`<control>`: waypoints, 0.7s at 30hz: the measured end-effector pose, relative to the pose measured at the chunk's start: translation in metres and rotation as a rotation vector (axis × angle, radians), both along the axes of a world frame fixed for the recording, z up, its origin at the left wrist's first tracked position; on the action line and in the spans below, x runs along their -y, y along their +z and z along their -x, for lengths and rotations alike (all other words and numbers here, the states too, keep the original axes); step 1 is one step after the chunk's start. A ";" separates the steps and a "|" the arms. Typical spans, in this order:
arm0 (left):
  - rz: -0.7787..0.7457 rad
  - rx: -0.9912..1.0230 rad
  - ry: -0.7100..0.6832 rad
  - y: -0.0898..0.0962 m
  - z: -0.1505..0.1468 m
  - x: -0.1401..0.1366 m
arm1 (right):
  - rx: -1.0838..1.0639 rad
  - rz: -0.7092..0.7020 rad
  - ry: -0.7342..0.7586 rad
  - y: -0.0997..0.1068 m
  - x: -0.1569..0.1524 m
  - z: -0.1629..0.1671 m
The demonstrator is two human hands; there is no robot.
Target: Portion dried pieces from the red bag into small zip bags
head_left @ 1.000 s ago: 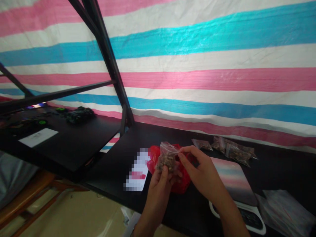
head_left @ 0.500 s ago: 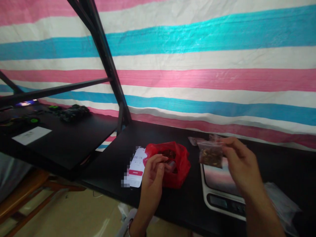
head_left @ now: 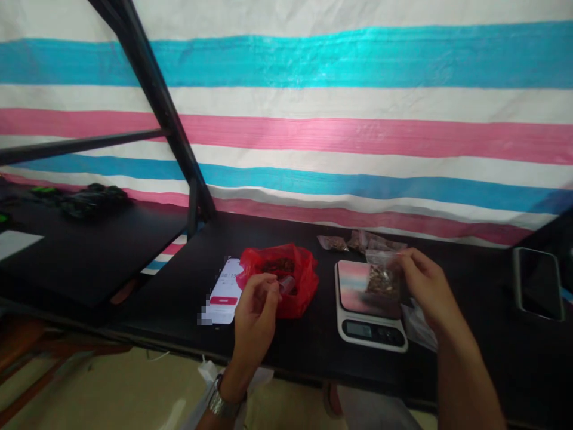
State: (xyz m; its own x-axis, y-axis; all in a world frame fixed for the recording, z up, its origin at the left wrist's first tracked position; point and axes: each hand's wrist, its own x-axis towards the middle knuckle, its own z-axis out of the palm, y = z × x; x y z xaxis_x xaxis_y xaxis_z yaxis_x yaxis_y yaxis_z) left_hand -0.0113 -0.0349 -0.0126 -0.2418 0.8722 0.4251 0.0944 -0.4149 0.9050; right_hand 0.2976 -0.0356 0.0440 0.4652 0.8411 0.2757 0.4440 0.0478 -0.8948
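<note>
My right hand [head_left: 423, 280] pinches the top corner of a small clear zip bag [head_left: 382, 280] partly filled with brown dried bits. This bag hangs over the right side of the kitchen scale [head_left: 351, 283]; whether it touches the plate I cannot tell. My left hand [head_left: 256, 313] is closed at the near left side of a red plastic bag [head_left: 307, 278], its fingers on a small clear plastic cup [head_left: 286, 284]. The cup lies over the opening, tilted to the right. Dark brown bits [head_left: 275, 264] show inside the red bag.
Several filled zip bags [head_left: 333, 242] lie behind the scale. Flat clear bags [head_left: 418, 325] are to its right. A phone with a lit timer screen [head_left: 225, 295] lies left of the red bag; a dark phone [head_left: 538, 283] stands far right. A black metal post [head_left: 168, 113] rises behind.
My view has turned right, bringing the dark phone into sight. The zip bag in my right hand has come lower relative to the scale. My left hand stays at the red bag.
</note>
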 end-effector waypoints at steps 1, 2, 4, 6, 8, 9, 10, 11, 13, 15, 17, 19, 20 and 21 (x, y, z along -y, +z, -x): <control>-0.007 -0.010 0.002 -0.001 0.000 -0.001 | 0.034 0.027 0.011 -0.005 0.000 -0.004; -0.015 -0.021 0.005 -0.002 -0.001 -0.001 | 0.079 0.066 0.016 -0.009 -0.001 -0.007; -0.041 -0.048 0.013 -0.004 -0.002 -0.001 | 0.176 0.144 0.000 -0.019 -0.002 -0.013; -0.095 -0.097 0.025 -0.005 -0.004 -0.001 | 0.230 0.180 -0.018 -0.026 -0.004 -0.018; -0.197 -0.185 0.043 -0.005 -0.008 0.001 | 0.248 0.175 -0.027 -0.030 -0.005 -0.022; -0.264 -0.240 0.044 -0.004 -0.011 0.003 | 0.263 0.166 -0.051 -0.031 -0.005 -0.023; -0.329 -0.296 0.035 -0.004 -0.014 0.006 | 0.281 0.153 -0.088 -0.031 -0.006 -0.025; -0.395 -0.354 0.012 -0.003 -0.018 0.010 | 0.296 0.140 -0.136 -0.031 -0.006 -0.027; -0.470 -0.430 -0.058 -0.001 -0.026 0.018 | 0.298 0.116 -0.229 -0.031 -0.006 -0.030; -0.535 -0.504 -0.125 0.001 -0.034 0.027 | 0.256 0.099 -0.292 -0.031 -0.006 -0.032; -0.580 -0.550 -0.151 0.003 -0.041 0.034 | 0.195 0.073 -0.342 -0.031 -0.006 -0.032; -0.604 -0.566 -0.157 0.005 -0.046 0.039 | 0.136 0.033 -0.388 -0.030 -0.006 -0.030; -0.610 -0.565 -0.159 0.006 -0.048 0.040 | 0.112 0.011 -0.405 -0.029 -0.007 -0.028; -0.614 -0.563 -0.162 0.006 -0.049 0.041 | 0.091 -0.012 -0.417 -0.029 -0.007 -0.026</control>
